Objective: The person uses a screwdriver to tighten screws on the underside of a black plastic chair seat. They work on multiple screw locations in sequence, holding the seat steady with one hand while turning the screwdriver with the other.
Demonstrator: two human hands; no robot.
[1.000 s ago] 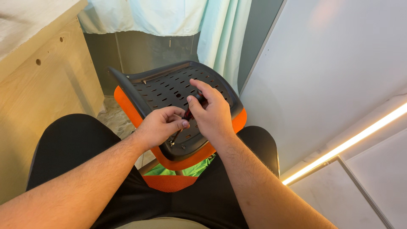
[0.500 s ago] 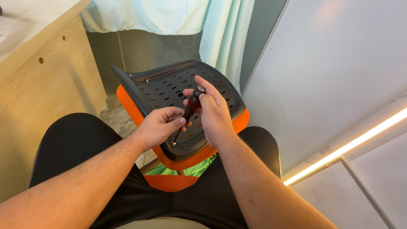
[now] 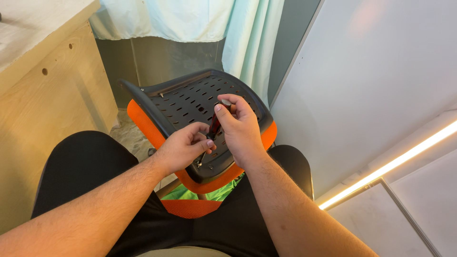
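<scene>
Cramped between a pale wooden cabinet [image 3: 43, 109] at the left of the frame and a white wall panel [image 3: 371, 81] at the right, I am sitting with my black-clad thighs [image 3: 81, 176] filling the bottom of the picture. Just past them, at centre frame, I am propping a black perforated chair shell with orange padding [image 3: 190, 102] against my lap, so its underside is tilting up toward me. My left hand [image 3: 183, 150] is curling closed around the lower shaft, pinching the tip steady against the shell. My right hand [image 3: 240, 126] is gripping the red-handled screwdriver [image 3: 214, 126] near its top, holding it nearly upright. Open room is lying mostly at the upper frame, toward the pale green curtain [image 3: 247, 43]; the shell's rim is nearly touching the right wall.
</scene>
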